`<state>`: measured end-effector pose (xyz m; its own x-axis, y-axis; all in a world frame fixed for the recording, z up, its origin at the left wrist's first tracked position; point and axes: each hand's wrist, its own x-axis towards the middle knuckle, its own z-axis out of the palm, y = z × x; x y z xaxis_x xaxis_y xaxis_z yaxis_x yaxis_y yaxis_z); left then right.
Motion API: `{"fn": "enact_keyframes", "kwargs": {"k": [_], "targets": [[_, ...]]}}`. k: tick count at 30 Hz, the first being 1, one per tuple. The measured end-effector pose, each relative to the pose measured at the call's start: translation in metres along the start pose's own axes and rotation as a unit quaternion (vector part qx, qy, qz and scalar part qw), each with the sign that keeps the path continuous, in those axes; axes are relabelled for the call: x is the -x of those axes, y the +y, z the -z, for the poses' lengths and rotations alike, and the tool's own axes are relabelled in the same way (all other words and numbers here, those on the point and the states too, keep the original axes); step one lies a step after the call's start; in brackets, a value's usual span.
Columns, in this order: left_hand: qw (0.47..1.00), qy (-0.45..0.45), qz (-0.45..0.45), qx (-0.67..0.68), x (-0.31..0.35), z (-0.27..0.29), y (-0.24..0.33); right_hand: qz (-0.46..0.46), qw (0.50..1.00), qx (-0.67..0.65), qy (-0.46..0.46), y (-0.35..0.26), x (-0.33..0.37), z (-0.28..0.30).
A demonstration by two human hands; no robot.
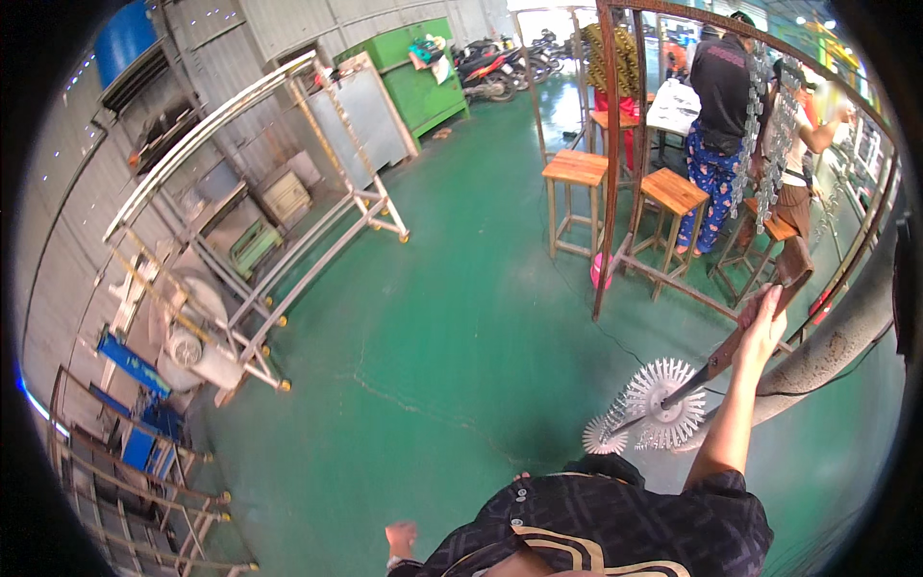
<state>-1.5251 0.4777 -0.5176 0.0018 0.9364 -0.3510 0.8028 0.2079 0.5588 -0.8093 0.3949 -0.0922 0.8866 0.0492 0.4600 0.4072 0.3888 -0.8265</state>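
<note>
My right hand (762, 332) is closed around a long rusty metal rod (721, 360) that slants down in front of my right side. The rod's upper end (796, 267) is a broad, bent brown piece. Lower down, a wheel-like ring of many silver metal parts (688, 415) encircles the rod, with a smaller ring of parts (605, 438) at its bottom end. Whether the lower end touches the floor I cannot tell. Out to my left side, my left hand (401, 537) hangs low over the green floor, blurred, apart from any object; its fingers are not clear.
A rusty frame (605, 192) with hanging chains of metal parts (751, 115) stands at the right, by wooden stools (673, 189) and several people. A thick grey pipe (832, 337) curves beside my right arm. A wheeled white rack (332, 223) stands left; a green cabinet (409, 82) is behind it.
</note>
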Motion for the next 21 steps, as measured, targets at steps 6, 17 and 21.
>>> {"fn": "enact_keyframes", "kwargs": {"k": [6,17,21], "targets": [[0.995,0.033,-0.070,0.062,-0.272,0.066,0.223,0.013,0.998,0.006,0.069,0.029,-0.020,-0.053],[0.895,-0.193,-0.393,0.084,-0.381,-0.036,0.634,0.075,0.975,0.082,0.194,0.092,-0.060,-0.105],[0.852,-0.227,-0.467,0.065,-0.382,-0.057,0.719,0.081,0.956,0.111,0.260,0.109,-0.075,-0.105]]}}
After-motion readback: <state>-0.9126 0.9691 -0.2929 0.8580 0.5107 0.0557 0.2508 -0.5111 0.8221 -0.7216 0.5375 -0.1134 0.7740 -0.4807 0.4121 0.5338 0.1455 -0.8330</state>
